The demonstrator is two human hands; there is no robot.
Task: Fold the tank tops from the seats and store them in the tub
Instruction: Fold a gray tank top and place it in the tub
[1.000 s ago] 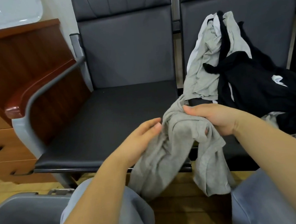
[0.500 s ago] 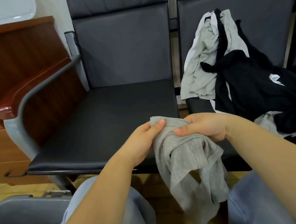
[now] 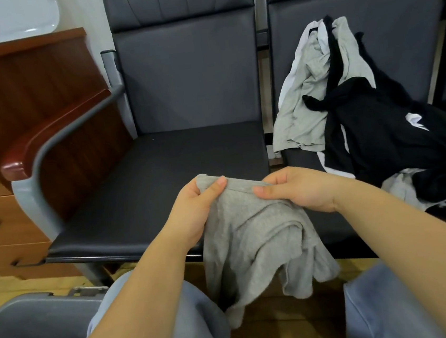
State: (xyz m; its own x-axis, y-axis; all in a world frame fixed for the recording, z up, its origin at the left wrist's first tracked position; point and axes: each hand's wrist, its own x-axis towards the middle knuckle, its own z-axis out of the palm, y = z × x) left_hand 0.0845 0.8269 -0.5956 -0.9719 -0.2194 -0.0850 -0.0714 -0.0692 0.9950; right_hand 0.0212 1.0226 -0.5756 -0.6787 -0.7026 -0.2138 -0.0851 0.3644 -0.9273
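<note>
The left hand (image 3: 195, 207) pinches one end of a hem or edge of a grey tank top (image 3: 254, 242), thumb on the near face and fingers curled behind. The right hand (image 3: 298, 188) pinches the same edge a short way along, thumb in front. Between the two hands the edge runs nearly straight; below it the rest of the garment hangs bunched and wrinkled between the person's knees, over the wooden floor (image 3: 285, 324) and clear of it.

The fabric looks like thin knit jersey: light, limp, and with no stiffness of its own, so it should droop wherever it is not held and need a flat surface to take a crease. It seems unlikely to slip from a pinch or to be harmed by pulling. The best holds are probably the corners of a straight edge, or the two shoulder straps, drawn apart so the body falls flat.

Just beyond the hands is the bare dark seat (image 3: 162, 180) of a chair with a wooden armrest (image 3: 56, 136), a likely place to lay the top out. On the next seat to the right lies the pile of tank tops (image 3: 362, 115) not yet folded, grey, black and white tangled together and partly draped up the backrest. The grey tub (image 3: 35, 307) stands on the floor at lower left, beside the left knee; its inside is mostly out of frame.
</note>
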